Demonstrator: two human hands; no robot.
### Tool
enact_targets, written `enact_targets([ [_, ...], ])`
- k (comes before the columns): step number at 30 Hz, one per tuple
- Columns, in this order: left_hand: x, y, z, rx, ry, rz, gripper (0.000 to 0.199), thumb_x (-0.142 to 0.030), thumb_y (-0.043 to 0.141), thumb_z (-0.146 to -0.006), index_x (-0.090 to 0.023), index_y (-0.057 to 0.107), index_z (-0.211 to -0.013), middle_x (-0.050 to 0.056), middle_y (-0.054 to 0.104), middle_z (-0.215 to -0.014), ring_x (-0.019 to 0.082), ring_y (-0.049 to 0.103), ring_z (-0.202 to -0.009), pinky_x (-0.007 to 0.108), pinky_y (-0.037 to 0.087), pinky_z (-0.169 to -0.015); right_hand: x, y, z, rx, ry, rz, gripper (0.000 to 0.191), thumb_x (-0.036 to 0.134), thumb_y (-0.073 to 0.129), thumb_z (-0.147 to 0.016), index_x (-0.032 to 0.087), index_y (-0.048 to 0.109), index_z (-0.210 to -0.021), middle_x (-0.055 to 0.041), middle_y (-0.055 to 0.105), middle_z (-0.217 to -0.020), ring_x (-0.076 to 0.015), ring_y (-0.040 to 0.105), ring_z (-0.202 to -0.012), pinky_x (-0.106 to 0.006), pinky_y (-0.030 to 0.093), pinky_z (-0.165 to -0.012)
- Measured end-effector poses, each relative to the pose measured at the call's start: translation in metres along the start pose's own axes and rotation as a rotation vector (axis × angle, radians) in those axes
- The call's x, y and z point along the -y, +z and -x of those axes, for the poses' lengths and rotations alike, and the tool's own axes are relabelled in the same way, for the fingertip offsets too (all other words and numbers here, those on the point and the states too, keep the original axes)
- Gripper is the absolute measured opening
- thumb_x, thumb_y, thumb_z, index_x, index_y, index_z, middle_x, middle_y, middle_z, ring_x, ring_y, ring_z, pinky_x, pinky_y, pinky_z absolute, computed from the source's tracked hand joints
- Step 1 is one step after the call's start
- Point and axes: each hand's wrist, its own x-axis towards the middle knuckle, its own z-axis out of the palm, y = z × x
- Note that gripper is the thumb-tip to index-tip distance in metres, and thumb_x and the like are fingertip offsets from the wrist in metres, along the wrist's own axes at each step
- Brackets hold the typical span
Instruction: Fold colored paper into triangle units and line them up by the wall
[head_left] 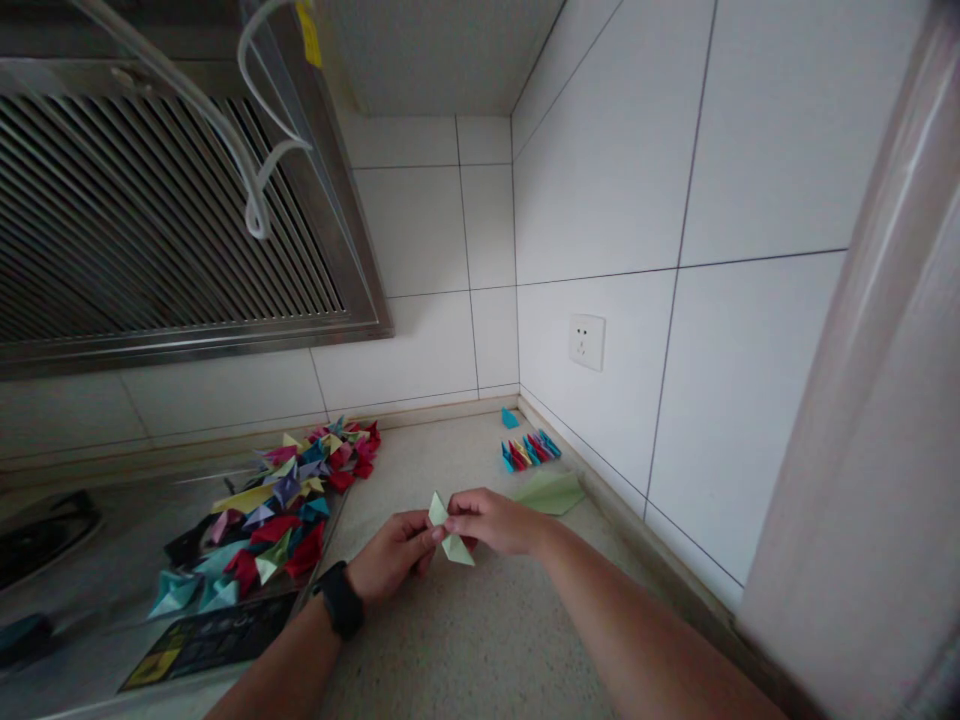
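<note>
A pale green folded paper (456, 549) with pointed ends is held above the speckled countertop (465, 640). My left hand (394, 552), with a black watch on its wrist, pinches the paper from the left. From the right, my right hand (491, 520) grips its middle, thumb on top. The two hands nearly meet at the paper. Behind my right hand, a light green sheet (551, 493) lies on the counter. Beyond it stands a row of small folded papers (531, 451) in blue, red and yellow, with a single blue folded piece (510, 418) behind.
On the left, a heap of many-coloured folded papers (289, 487) lies on and beside the stove (67, 600). A range hood (150, 220) with a hanging white cable (257, 200) is above. A tiled wall with a socket (586, 342) borders the right side.
</note>
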Motion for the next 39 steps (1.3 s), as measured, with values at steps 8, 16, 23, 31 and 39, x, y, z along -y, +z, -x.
enact_targets([
  [8,0.0,0.002,0.0,-0.013,-0.042,0.056,0.042,-0.055,0.049,-0.083,-0.014,0.053,-0.076,-0.005,0.043,-0.053,0.007,0.036,-0.047,0.02,0.029,-0.048,0.003,0.0,0.0,-0.003,-0.028,-0.008,0.024,0.038,0.054,-0.085,0.015,0.056,-0.078,0.0031,0.053,-0.062,-0.0091,0.05,-0.058,-0.02,0.039,-0.058],
  [16,-0.003,0.001,0.001,0.041,-0.053,0.017,0.044,-0.054,0.047,-0.085,-0.012,0.056,-0.083,-0.004,0.045,-0.054,0.007,0.036,-0.046,0.02,0.027,-0.047,-0.005,0.002,-0.004,-0.029,0.023,0.009,0.024,0.037,0.055,-0.085,0.015,0.055,-0.077,0.0037,0.051,-0.061,-0.0084,0.047,-0.055,-0.02,0.037,-0.055],
  [23,-0.002,-0.005,0.002,0.079,-0.023,0.025,0.043,-0.054,0.054,-0.081,-0.011,0.059,-0.083,-0.004,0.044,-0.054,0.007,0.035,-0.047,0.019,0.026,-0.047,0.002,0.005,-0.003,0.01,0.012,-0.033,0.029,0.043,0.056,-0.084,0.014,0.056,-0.078,0.003,0.052,-0.064,-0.0088,0.048,-0.057,-0.02,0.037,-0.056],
  [31,-0.004,-0.005,0.003,0.076,0.009,0.038,0.042,-0.051,0.054,-0.082,-0.01,0.061,-0.08,-0.003,0.044,-0.053,0.007,0.035,-0.048,0.02,0.027,-0.05,0.007,0.004,-0.001,0.033,-0.015,-0.064,0.034,0.048,0.057,-0.083,0.014,0.056,-0.077,0.0022,0.054,-0.064,-0.0097,0.05,-0.059,-0.021,0.039,-0.058],
  [39,-0.001,-0.004,0.001,0.038,-0.005,0.044,0.042,-0.054,0.053,-0.081,-0.012,0.059,-0.078,-0.003,0.045,-0.053,0.008,0.036,-0.047,0.02,0.028,-0.049,0.002,0.007,-0.003,-0.016,-0.028,-0.109,0.035,0.05,0.058,-0.082,0.014,0.056,-0.078,0.0019,0.054,-0.066,-0.0102,0.051,-0.06,-0.022,0.041,-0.06],
])
